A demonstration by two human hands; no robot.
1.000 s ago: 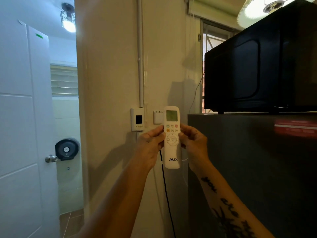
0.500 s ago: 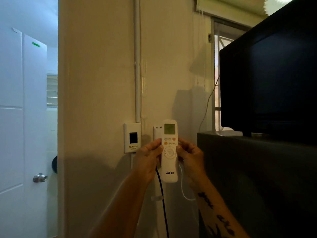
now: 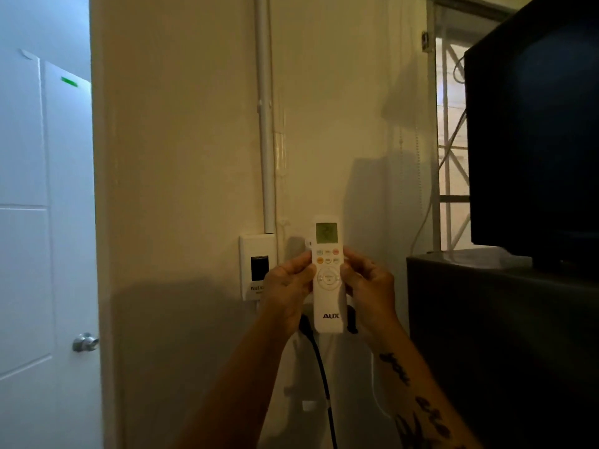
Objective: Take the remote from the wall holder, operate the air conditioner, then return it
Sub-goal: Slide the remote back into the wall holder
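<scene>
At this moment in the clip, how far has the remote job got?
Done: the AUX remote is out of its holder. In hand: both hands grip it upright, left hand and right hand at its sides, thumbs by the buttons, its display lit. Left: finishing the button presses and returning it; the holder and the air conditioner are not clearly visible.

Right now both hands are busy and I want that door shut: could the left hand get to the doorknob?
Probably not as things stand: the left hand is clamped on the remote, and the doorknob sits far off to its left, lower down.
</scene>
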